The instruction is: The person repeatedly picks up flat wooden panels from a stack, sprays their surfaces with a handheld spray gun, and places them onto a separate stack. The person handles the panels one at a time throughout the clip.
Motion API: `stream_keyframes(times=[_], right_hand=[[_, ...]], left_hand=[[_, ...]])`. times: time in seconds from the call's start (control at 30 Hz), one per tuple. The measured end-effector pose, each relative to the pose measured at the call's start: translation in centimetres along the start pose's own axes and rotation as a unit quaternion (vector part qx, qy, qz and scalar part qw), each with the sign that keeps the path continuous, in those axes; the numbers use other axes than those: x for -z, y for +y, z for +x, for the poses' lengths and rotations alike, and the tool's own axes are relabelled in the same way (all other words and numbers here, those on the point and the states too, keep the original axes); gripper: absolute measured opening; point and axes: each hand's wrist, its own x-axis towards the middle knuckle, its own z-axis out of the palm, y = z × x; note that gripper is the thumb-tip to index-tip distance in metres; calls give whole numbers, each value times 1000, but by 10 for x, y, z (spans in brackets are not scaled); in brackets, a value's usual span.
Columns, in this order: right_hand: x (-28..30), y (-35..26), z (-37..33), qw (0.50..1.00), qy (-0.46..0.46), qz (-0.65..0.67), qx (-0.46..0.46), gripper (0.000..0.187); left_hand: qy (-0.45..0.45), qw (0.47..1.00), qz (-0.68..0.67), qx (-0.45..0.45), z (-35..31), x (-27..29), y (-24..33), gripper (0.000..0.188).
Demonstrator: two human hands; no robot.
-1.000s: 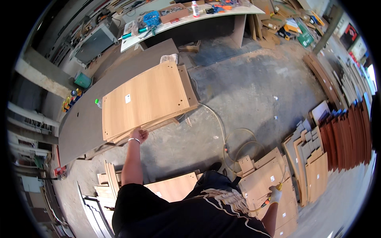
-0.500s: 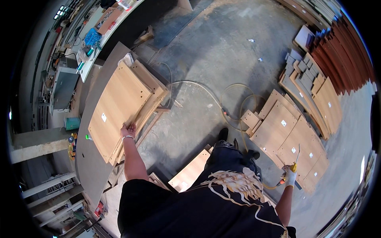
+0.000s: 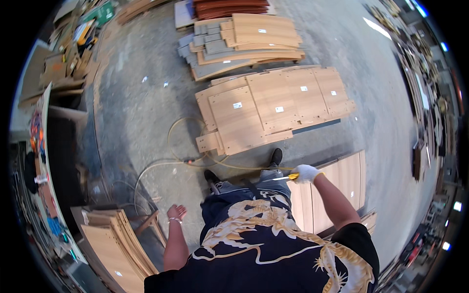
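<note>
In my gloved right hand (image 3: pixel 307 174) is a yellow air blow gun (image 3: pixel 293 176) with a thin metal nozzle, held across the front of my thighs. A yellowish air hose (image 3: pixel 239 168) runs toward that hand. My bare left hand (image 3: pixel 177 212), a bracelet at its wrist, hangs empty over the floor with fingers loosely apart. To its left, wood-coloured panels (image 3: pixel 110 244) with pre-drilled holes lie stacked on a stand. Beneath my right forearm, more wood panels (image 3: pixel 332 188) are laid side by side.
Ahead of my feet sits a wide stack of labelled panels (image 3: pixel 273 105). Beyond it are a pile of wood and grey boards (image 3: pixel 249 44) and dark red boards (image 3: pixel 229 9). The hose loops on the concrete floor by my left foot. A cluttered white-topped table (image 3: pixel 51 195) stands at far left.
My body has turned right, so the view has swung round. My left hand has come off the panel stack. My right hand has brought the blow gun in front of my legs.
</note>
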Motion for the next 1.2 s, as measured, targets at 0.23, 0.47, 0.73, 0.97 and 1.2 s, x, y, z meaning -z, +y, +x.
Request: stream_keyframes(times=[0.23, 0.47, 0.73, 0.97, 1.2], right_hand=[[17, 57, 18, 1000, 29, -5, -5, 32], [-15, 307, 40, 992, -44, 57, -108, 32], [-28, 383, 69, 979, -56, 56, -188, 32], [6, 280, 143, 989, -115, 85, -44, 33], [13, 250, 258, 917, 71, 344, -192, 31]], left_hand=[[-249, 853, 419, -183, -118, -394, -68, 23], [-218, 619, 692, -300, -156, -484, -172, 23], [-213, 655, 672, -274, -178, -508, -217, 21], [-103, 826, 536, -141, -81, -493, -212, 19], [58, 754, 628, -185, 106, -451, -161, 27]])
